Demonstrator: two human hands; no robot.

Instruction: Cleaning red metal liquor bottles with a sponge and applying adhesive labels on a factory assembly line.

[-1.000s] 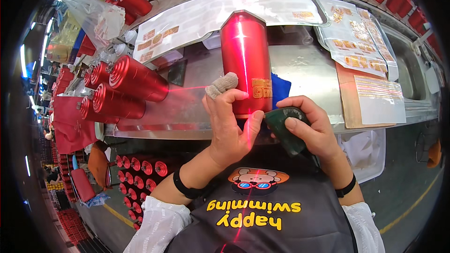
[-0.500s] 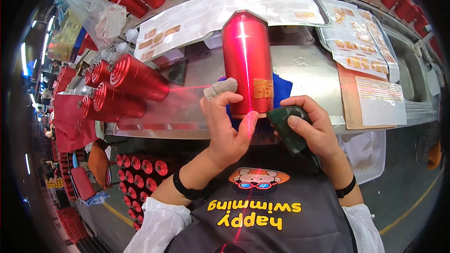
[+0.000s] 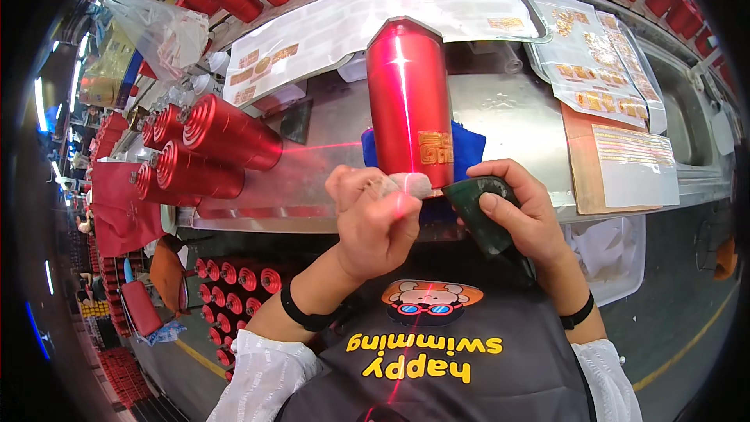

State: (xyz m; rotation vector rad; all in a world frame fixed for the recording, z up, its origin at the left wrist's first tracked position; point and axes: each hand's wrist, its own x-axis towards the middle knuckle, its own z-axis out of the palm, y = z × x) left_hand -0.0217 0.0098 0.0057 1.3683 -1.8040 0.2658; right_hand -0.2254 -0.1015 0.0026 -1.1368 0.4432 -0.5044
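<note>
Red metal bottle is lying lengthwise on the steel workbench, its base toward the person and its neck pointing away, and a gold label is sitting on its lower part. A blue cloth is lying under the bottle's near end, showing on both sides of it. A thin red laser line is running along the length of the bottle and on down over the person's dark apron.

The left hand is curling closed at the bottle's base, its taped fingertips pressing against the bottle just below the label; whether it is pinching anything small cannot be told. The right hand is gripping a dark green scraper-like tool firmly, thumb on top, with the tool's edge lying just beside the base of the bottle.

To the left, several more red bottles are lying stacked on their sides on the bench. Clear sheets carrying gold labels are lying spread across the back and right of the bench, and a brown board with a white sheet on it is sitting at the right edge. Both wrists are wearing black bands, and white sleeves are showing at the lower edge.
</note>
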